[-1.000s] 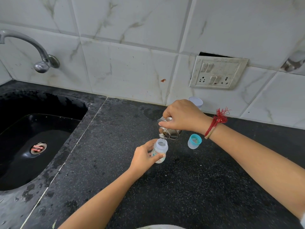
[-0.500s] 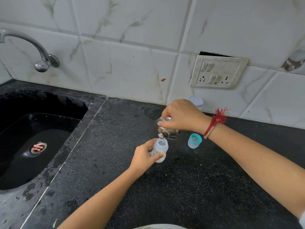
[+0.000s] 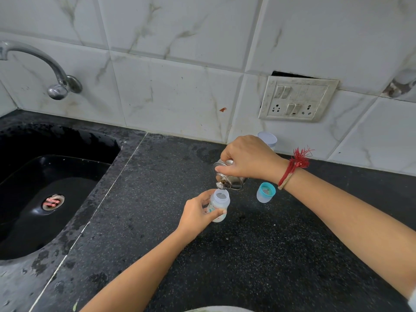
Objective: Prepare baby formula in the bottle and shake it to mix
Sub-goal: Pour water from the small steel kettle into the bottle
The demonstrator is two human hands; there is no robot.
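The baby bottle stands upright on the black speckled counter, near its middle and to the right of the sink. Its top is open, with no cap or teat fitted. The lower part of the bottle looks whitish; whether that is powder, liquid or the print on the wall cannot be told. The left hand is wrapped around the bottle's side, thumb on the near face and fingers curled behind, pinching it steady against the counter. The right hand grips a small steel vessel from above, fingers pressed onto its rim and body. The vessel is tilted toward the bottle, its lip directly above the bottle's mouth and very close to it; contact between lip and mouth cannot be confirmed. No stream is clearly visible between them. A red thread band is tied around the right wrist. Just to the right of the vessel, a translucent cup with a blue ring sits on the counter, apart from the bottle. Behind the right hand, by the tiled wall, part of a white-lidded container shows. A switch and socket plate hangs on the wall above it. A steel tap projects from the wall over the sink, which has a reddish drain.
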